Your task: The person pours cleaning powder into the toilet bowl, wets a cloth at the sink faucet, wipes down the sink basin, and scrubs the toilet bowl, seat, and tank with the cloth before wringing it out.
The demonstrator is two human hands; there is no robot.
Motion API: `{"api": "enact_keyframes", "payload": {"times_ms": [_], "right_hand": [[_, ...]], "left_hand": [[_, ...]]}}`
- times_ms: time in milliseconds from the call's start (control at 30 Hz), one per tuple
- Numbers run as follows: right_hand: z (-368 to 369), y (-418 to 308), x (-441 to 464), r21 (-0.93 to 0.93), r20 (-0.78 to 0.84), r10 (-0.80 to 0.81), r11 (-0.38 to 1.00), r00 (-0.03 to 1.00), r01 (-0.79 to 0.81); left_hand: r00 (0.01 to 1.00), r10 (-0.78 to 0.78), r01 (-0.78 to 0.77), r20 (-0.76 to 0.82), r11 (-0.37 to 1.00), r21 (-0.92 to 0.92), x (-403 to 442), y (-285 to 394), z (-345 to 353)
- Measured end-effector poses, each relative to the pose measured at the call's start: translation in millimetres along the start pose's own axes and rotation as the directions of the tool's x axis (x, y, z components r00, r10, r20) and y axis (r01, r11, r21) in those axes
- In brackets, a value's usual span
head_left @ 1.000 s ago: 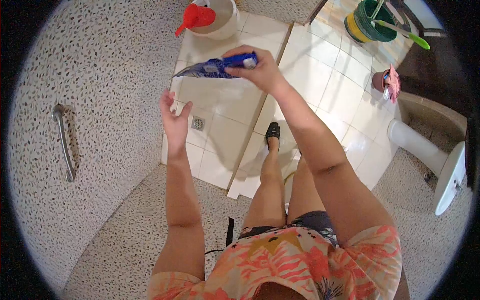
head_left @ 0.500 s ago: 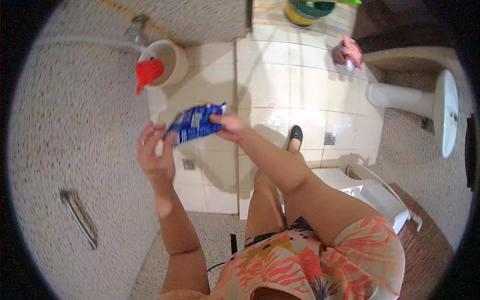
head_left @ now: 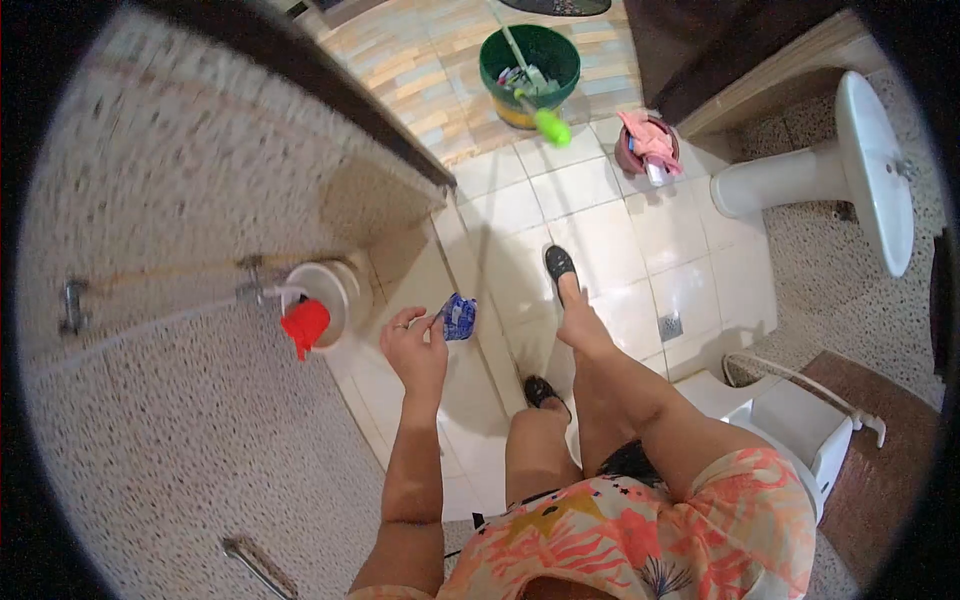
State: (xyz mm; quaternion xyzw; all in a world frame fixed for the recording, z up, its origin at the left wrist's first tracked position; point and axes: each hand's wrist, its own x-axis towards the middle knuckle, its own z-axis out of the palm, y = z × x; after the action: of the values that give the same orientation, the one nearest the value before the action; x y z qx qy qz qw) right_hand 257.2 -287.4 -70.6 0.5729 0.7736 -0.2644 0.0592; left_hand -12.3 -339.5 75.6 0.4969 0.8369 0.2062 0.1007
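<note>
Over a floor [head_left: 590, 200] of glossy cream tiles, beside a left wall [head_left: 190, 430] speckled with small pebble-like marks, the person's two bare arms reach out from a loose shirt [head_left: 550, 530] printed with coral leaves. The left arm is slightly bent and rises toward the middle, its left hand [head_left: 413, 352] held up with the knuckles facing the camera. The right arm slants inward across the lap, bringing the right hand [head_left: 583, 327] low, in line with an ankle; its fingers blend into the skin behind, so whether they are open or hold anything cannot be told.

On the far right stands a smooth white pedestal washbasin [head_left: 868, 170]. Far off in the middle is a round green bucket [head_left: 560, 50] with a yellow lower band, and to the left a round white pail [head_left: 345, 285] bearing a glossy red plastic dipper [head_left: 306, 324]. Smallest, a shiny blue packet [head_left: 460, 318] with pale print sits left of centre, above the tiles, its left end pinched between the left thumb and closed fingers.
</note>
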Motion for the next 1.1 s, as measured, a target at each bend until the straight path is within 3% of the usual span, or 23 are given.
{"api": "enact_keyframes", "payload": {"times_ms": [67,133,167,233,333,367,400,500,567,633,667,733,767,800,833,867,900,967,1000,1033,1067,1100], "right_hand": [[9.0,40.1,38.0,0.198,-0.056,0.177,0.967,0.983,-0.163],[-2.4,74.0,71.8,0.413,0.332,0.427,0.736,0.841,-0.537],[-1.8,99.5,80.5,0.411,0.344,0.438,0.725,0.830,-0.553],[0.4,150.1,92.7,0.484,0.275,0.329,0.764,0.903,-0.426],[-15.5,208.2,92.1,0.368,0.264,0.384,0.808,0.885,-0.461],[-11.6,231.0,88.6,0.351,0.231,0.390,0.821,0.891,-0.451],[-26.7,239.3,85.8,0.293,0.238,0.490,0.787,0.839,-0.543],[-35.6,278.4,75.9,0.187,0.316,0.575,0.742,0.754,-0.644],[-35.8,296.1,65.0,0.190,0.324,0.566,0.746,0.758,-0.638],[-44.1,297.2,60.0,0.339,0.327,0.526,0.711,0.786,-0.616],[-37.3,301.5,54.7,0.328,0.321,0.527,0.718,0.787,-0.614],[-18.1,309.2,50.2,0.490,0.345,0.569,0.570,0.747,-0.660],[-25.7,301.6,54.9,0.482,0.341,0.568,0.578,0.749,-0.659],[-38.1,288.4,56.2,0.536,0.394,0.589,0.476,0.706,-0.697],[-50.9,275.9,57.1,0.581,0.452,0.601,0.362,0.659,-0.729],[-60.4,265.8,57.6,0.578,0.458,0.604,0.356,0.653,-0.735],[-65.9,257.2,54.2,0.611,0.470,0.610,0.298,0.638,-0.734],[-70.2,238.5,40.0,0.638,0.495,0.597,0.244,0.632,-0.730],[-51.9,246.1,27.3,0.600,0.498,0.586,0.299,0.639,-0.742],[-41.5,250.7,15.7,0.552,0.502,0.569,0.368,0.651,-0.748],[-42.3,243.1,12.2,0.475,0.448,0.560,0.511,0.697,-0.716],[-41.3,234.3,15.5,0.384,0.388,0.520,0.660,0.761,-0.646]], "left_hand": [[0.999,-0.014,0.016,0.052,1.000,-0.024,44.7,14.2,23.7],[0.982,-0.158,0.170,0.103,0.979,-0.114,96.8,37.3,46.7],[0.980,-0.155,0.168,0.122,0.980,-0.107,123.9,49.4,56.2],[0.992,-0.080,0.047,-0.096,0.952,-0.304,185.3,73.4,69.7],[0.989,-0.047,0.001,-0.140,0.949,-0.314,279.5,106.5,86.8],[0.991,-0.025,-0.013,-0.135,0.963,-0.270,308.3,121.0,92.2],[0.990,-0.009,-0.022,-0.138,0.975,-0.223,336.9,132.8,98.5],[0.964,-0.041,-0.024,-0.263,0.971,-0.239,416.5,148.0,150.9],[0.952,-0.010,-0.036,-0.306,0.989,-0.142,462.5,149.3,193.1],[0.966,-0.049,0.040,-0.255,0.998,-0.039,500.5,165.7,218.3],[0.973,-0.079,0.078,-0.218,0.997,-0.014,517.2,172.7,229.4],[0.981,-0.041,0.052,-0.192,0.997,0.054,542.5,185.0,246.7],[0.987,0.009,0.012,-0.162,0.991,0.131,550.0,188.8,254.5],[0.987,0.004,0.016,-0.162,0.992,0.127,553.9,192.6,264.3],[0.968,0.003,0.015,-0.250,0.997,0.072,554.8,196.9,273.1],[0.944,0.000,0.008,-0.331,1.000,0.022,551.6,199.6,279.1],[0.952,-0.051,0.045,-0.302,0.999,-0.027,542.6,203.3,273.2],[0.984,-0.159,0.133,-0.086,0.959,-0.252,505.5,202.9,245.5],[0.975,-0.155,0.104,-0.161,0.953,-0.284,488.1,173.9,265.0],[0.974,-0.223,0.218,0.040,0.879,-0.423,457.5,156.4,249.1],[0.970,-0.214,0.242,0.117,0.793,-0.558,418.6,124.8,248.8],[0.959,-0.204,0.277,0.195,0.816,-0.507,373.1,120.9,198.6]]}}
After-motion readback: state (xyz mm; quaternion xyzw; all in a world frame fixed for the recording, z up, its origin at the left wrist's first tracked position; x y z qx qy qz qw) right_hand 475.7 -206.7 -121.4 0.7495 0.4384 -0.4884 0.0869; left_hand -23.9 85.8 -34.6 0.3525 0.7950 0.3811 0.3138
